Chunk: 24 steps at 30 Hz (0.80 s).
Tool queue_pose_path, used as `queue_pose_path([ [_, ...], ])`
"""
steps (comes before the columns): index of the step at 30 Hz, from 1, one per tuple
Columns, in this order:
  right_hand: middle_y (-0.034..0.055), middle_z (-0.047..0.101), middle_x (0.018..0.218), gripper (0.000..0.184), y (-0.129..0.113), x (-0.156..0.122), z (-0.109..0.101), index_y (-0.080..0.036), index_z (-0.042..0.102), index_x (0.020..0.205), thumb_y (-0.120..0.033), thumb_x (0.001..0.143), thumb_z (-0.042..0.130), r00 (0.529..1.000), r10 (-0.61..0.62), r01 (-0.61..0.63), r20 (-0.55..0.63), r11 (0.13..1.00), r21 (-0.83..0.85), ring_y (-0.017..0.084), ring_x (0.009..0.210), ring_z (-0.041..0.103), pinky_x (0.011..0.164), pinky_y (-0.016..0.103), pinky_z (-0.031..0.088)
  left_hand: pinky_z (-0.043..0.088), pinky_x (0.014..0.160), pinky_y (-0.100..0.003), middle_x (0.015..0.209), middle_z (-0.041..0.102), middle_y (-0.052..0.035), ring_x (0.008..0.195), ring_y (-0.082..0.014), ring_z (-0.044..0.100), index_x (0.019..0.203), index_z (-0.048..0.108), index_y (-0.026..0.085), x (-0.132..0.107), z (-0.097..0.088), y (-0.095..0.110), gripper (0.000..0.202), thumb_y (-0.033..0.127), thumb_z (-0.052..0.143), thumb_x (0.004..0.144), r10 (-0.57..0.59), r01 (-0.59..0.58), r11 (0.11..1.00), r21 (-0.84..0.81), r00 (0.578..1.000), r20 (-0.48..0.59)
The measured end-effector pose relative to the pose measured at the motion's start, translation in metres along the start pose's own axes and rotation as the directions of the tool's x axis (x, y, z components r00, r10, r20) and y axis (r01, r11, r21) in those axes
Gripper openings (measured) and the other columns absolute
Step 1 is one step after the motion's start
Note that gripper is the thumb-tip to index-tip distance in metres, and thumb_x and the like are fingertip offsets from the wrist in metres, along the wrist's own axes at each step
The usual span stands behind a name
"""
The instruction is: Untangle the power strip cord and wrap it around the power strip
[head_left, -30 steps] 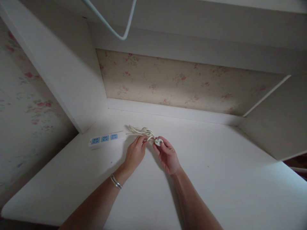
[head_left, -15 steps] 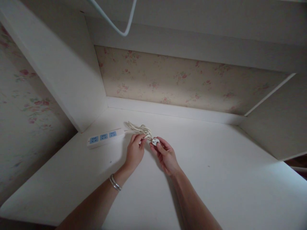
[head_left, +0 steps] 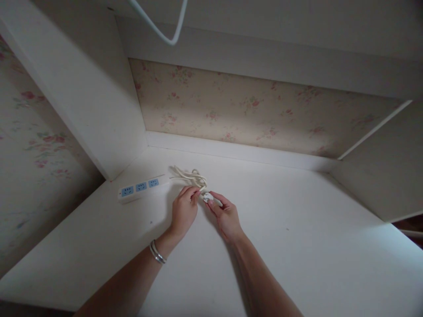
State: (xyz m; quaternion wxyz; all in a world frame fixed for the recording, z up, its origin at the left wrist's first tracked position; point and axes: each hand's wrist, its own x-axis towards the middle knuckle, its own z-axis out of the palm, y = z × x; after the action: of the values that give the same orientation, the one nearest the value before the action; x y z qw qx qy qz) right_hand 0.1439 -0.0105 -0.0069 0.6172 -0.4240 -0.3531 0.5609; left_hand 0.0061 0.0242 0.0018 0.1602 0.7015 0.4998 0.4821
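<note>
A white power strip (head_left: 142,188) with three blue socket panels lies on the white desktop, left of my hands. Its cream cord (head_left: 194,177) is bundled in loops just beyond my fingers. My left hand (head_left: 185,207), with silver bangles (head_left: 157,252) at the wrist, pinches the cord near the end of the bundle. In the fingers of my right hand (head_left: 227,216) is the white plug (head_left: 207,197), close to the left fingertips. The plug's far side is partly hidden by the fingers.
A white desktop (head_left: 297,255) spreads under both arms. White panels (head_left: 86,88) rise at the left and right, and floral wallpaper (head_left: 211,105) covers the back. Overhead is a shelf edge (head_left: 264,59), with a white cable (head_left: 175,35) hanging in front.
My right hand has brought the plug slightly left, closer to my left hand, and turned it a little. The left hand keeps its pinch on the cord.
</note>
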Motion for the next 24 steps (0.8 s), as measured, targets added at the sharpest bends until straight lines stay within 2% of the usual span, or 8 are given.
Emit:
queue_pose_path([
  [3,0.0050,0.072,0.095,0.044,0.000,0.000,0.003,-0.019,0.069,0.106,-0.033,0.066,0.079,1.000,0.003,-0.003,-0.025,0.999,0.035,0.014,0.082,0.067,0.083,0.028,0.052,0.048,0.079,-0.028,0.096,0.064,-0.0038,0.089,-0.0162,0.060,0.096,0.063,0.020,-0.001,0.001,0.001,0.015,0.019,0.049,0.090,0.012,-0.012,1.000,0.027,1.000,0.012],
  [7,0.0054,0.071,0.101,0.043,-0.002,0.001,0.006,-0.017,0.069,0.101,-0.027,0.062,0.083,0.995,0.060,-0.041,-0.077,0.974,0.221,0.015,0.090,0.066,0.087,0.027,0.053,0.048,0.081,-0.030,0.096,0.062,-0.0047,0.090,-0.0173,0.059,0.096,0.059,0.019,-0.002,0.003,0.001,0.012,0.018,0.047,0.091,0.010,-0.013,0.995,0.096,1.000,0.030],
  [10,0.0059,0.071,0.099,0.040,-0.003,0.004,0.005,-0.016,0.070,0.097,-0.023,0.060,0.084,0.990,0.094,-0.057,-0.102,0.948,0.313,0.016,0.090,0.067,0.086,0.027,0.055,0.049,0.076,-0.031,0.096,0.059,-0.0060,0.089,-0.0190,0.060,0.097,0.055,0.019,-0.004,0.003,0.004,0.012,0.022,0.044,0.092,-0.013,0.001,0.981,0.194,0.998,0.061],
  [15,0.0071,0.072,0.094,0.036,-0.005,0.007,0.001,-0.015,0.069,0.095,-0.017,0.062,0.082,0.984,0.125,-0.069,-0.130,0.925,0.373,0.016,0.085,0.069,0.081,0.022,0.057,0.050,0.068,-0.029,0.108,0.059,-0.0074,0.086,-0.0186,0.063,0.106,0.051,0.019,-0.005,0.002,0.002,0.019,0.028,0.052,0.090,-0.026,-0.011,0.961,0.276,0.991,0.131],
  [17,0.0074,0.072,0.094,0.035,-0.007,0.008,-0.001,-0.014,0.069,0.096,-0.015,0.064,0.081,0.982,0.139,-0.080,-0.129,0.919,0.386,0.016,0.085,0.070,0.079,0.021,0.057,0.050,0.068,-0.028,0.106,0.062,-0.0069,0.086,-0.0187,0.064,0.106,0.051,0.020,-0.003,0.002,-0.003,0.021,0.028,0.056,0.088,-0.040,-0.003,0.958,0.288,0.989,0.141],
  [24,0.0089,0.072,0.097,0.035,-0.014,0.006,-0.004,-0.014,0.068,0.100,-0.013,0.067,0.078,0.983,0.164,-0.115,-0.085,0.903,0.414,0.017,0.087,0.070,0.077,0.017,0.057,0.049,0.071,-0.028,0.100,0.068,-0.0074,0.085,-0.0191,0.066,0.112,0.054,0.020,0.004,-0.004,-0.011,0.026,0.034,0.050,0.091,-0.023,-0.005,0.949,0.314,0.996,0.088],
])
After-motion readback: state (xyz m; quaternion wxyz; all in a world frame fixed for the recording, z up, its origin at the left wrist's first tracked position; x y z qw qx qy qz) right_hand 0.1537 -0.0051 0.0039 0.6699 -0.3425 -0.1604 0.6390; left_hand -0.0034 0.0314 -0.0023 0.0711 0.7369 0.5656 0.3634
